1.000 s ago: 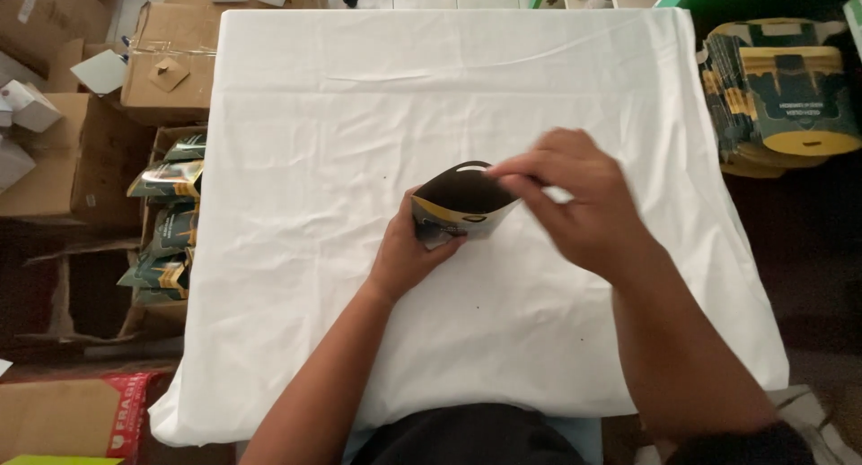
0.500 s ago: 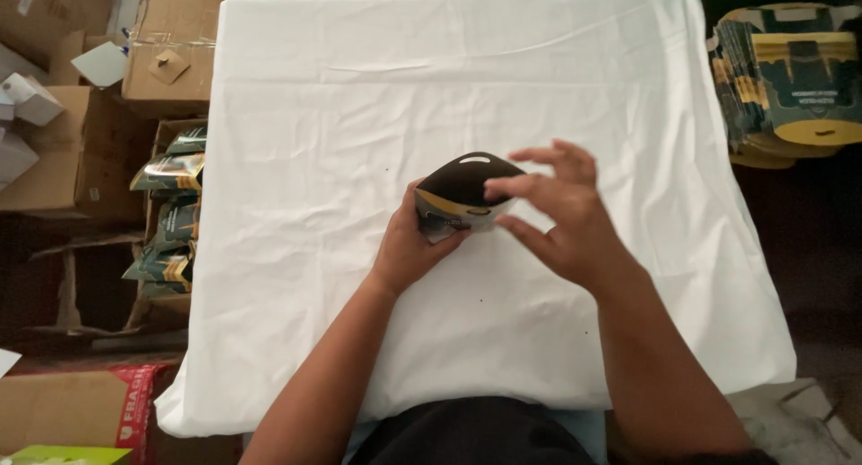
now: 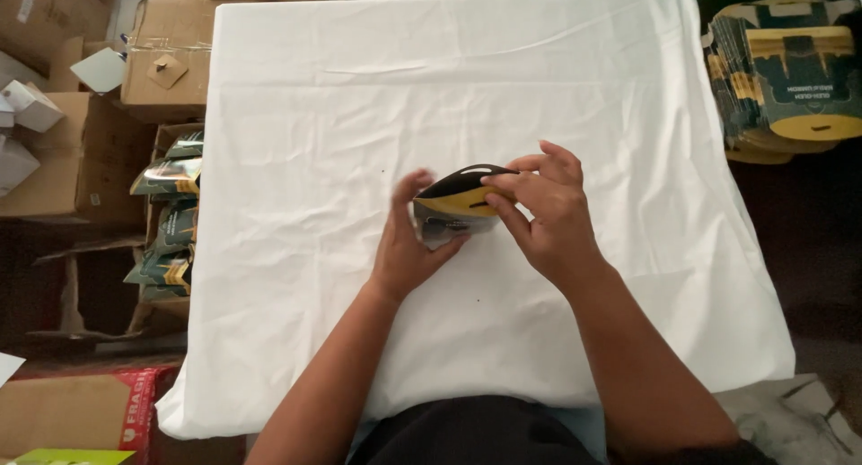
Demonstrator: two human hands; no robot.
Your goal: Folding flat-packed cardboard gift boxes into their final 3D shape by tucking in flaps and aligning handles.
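Dark, yellow-banded stand-up pouch (image 3: 460, 203) of glossy film sits at the middle of the table, raised just off the white cloth-covered table top (image 3: 359, 97), with its mouth bowed open toward the far side so that the dark interior shows as a curved slot. Left hand (image 3: 406, 245) cups the pouch from the near left, thumb up along its left edge and fingers wrapped under the silvery lower part; this grip appears to serve as a support that keeps the pouch upright and its base free. Right hand (image 3: 549, 215) closes on the right end of the rim, fingertips pinching the yellow band near the small hang slot; the pinch appears to spread or steady the mouth. Both hands are therefore occupied by the same pouch, neither spread wide. Both forearms run in from the near edge, which places the work at a comfortable central reach. To the far right, beside the table, lies a stack of flat dark-green and yellow pouches (image 3: 790, 74), fanned slightly, within reach of the right arm. To the left, below table level, an open brown cardboard carton (image 3: 171, 214) holds filled pouches of similar colouring standing on edge. Farther left and far-left stand more brown cardboard boxes (image 3: 166, 70) and small white cartons (image 3: 31, 106). A red printed sack (image 3: 135, 411) lies at the near left on the floor.
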